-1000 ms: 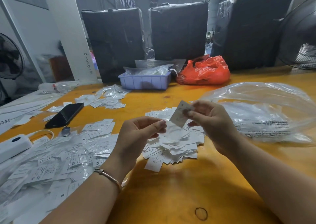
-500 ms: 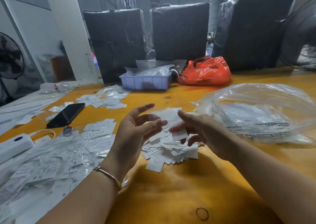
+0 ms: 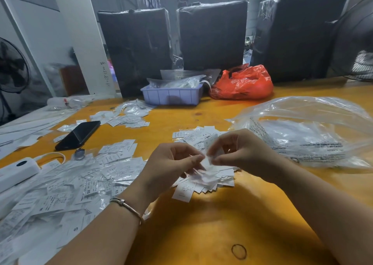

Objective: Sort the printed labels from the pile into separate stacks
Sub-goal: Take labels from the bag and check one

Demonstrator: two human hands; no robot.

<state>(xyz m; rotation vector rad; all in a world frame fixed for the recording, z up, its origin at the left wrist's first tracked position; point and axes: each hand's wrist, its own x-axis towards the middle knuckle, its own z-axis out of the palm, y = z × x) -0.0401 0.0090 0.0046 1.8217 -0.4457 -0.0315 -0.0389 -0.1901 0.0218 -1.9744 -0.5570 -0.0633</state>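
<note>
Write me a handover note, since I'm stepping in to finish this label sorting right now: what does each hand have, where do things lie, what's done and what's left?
Left hand: fingers curled, pinching labels above the unsorted pile.
Right hand: fingers pinch one label at the same spot.
Pile lies mid-table, under both hands.
Done: a spread of sorted labels at left, some marked XS and S; a smaller group further back near the phone.
Left: most of the pile; place the label in hand. Clear bag lies at right.
</note>
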